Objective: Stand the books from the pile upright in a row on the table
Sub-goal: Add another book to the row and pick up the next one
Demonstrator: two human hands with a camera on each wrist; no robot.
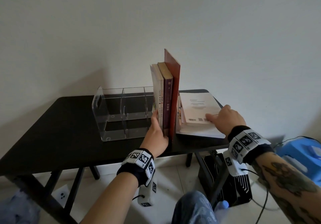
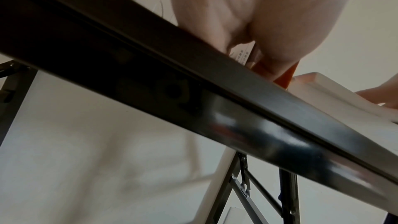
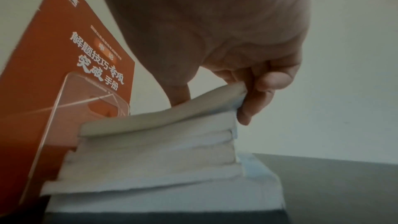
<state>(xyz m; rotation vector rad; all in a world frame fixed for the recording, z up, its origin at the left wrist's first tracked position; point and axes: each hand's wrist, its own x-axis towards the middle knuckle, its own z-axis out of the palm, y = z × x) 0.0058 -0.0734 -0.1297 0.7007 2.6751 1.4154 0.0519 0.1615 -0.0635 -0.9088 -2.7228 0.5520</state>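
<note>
Four upright books are standing in a row at the right end of the clear acrylic rack on the black table. The left hand is clasping their near edges, thumb on the outer cover. Just right of the rack, the pile is lying flat; the right hand is pinching the top book's near corner, lifting it.
</note>
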